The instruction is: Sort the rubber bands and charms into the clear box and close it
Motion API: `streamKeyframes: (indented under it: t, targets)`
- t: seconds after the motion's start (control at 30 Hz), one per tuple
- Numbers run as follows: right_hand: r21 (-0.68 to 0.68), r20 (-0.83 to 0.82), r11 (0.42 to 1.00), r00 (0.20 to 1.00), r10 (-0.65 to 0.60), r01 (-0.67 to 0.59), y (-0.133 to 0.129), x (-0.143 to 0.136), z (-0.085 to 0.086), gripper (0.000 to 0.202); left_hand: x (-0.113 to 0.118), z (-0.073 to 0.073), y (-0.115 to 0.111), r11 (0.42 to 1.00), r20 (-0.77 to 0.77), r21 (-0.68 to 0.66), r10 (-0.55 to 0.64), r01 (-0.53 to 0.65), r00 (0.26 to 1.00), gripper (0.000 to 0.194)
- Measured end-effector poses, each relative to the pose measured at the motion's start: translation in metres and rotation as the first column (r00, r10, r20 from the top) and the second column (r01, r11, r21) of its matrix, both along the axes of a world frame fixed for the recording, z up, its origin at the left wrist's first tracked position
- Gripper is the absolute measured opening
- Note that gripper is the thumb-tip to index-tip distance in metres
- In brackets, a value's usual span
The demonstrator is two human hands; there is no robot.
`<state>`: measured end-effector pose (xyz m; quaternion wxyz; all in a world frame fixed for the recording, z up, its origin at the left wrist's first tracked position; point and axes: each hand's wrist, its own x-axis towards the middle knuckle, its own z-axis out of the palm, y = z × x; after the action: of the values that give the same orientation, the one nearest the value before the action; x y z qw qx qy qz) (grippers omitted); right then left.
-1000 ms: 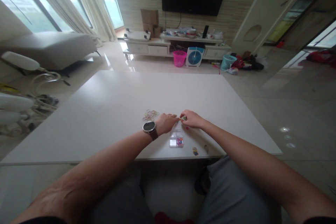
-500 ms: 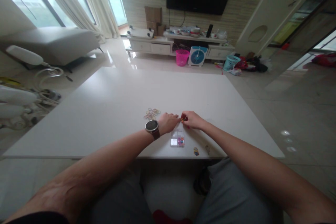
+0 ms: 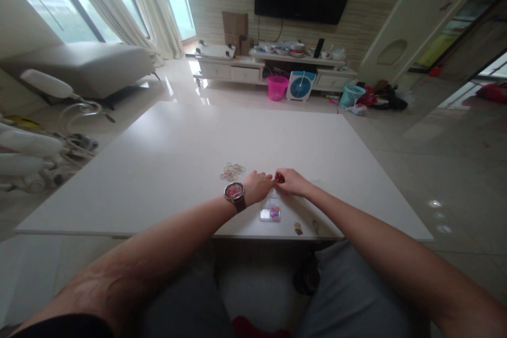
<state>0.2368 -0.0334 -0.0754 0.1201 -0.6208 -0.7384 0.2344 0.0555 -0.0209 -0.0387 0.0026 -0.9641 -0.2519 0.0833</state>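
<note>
My left hand [image 3: 258,187], with a watch [image 3: 234,190] on its wrist, is over the white table [image 3: 190,142], its fingertips meeting those of my right hand [image 3: 291,182]. My right hand is pinched on something small and orange, too small to name. What my left fingers hold, if anything, is hidden. Just below the hands lies a clear compartment box [image 3: 265,214] with colourful small pieces [image 3: 275,213] in one compartment. A loose pile of thin rings [image 3: 232,171] lies left of my left hand.
Near the front edge lie a small yellow and blue figure [image 3: 298,228] and a thin loop [image 3: 315,226]. Beyond the table are a pink basket [image 3: 277,88], a blue fan [image 3: 301,86] and a TV cabinet [image 3: 247,74]. A grey bench [image 3: 91,66] stands at the left.
The camera view has shifted slightly, so things appear a little further right. The watch face has lit up. Both hands remain together above the box, with only small finger movement.
</note>
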Motion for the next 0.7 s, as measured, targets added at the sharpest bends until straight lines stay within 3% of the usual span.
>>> streamKeyframes:
  t: [0.7]
  targets:
    - [-0.013,0.02,1.0,1.0,0.003,-0.003,-0.0003,-0.0011,0.0041,0.015,0.0005,-0.0011,-0.0007,0.999,0.019,-0.029,0.018,-0.018,1.0,0.026]
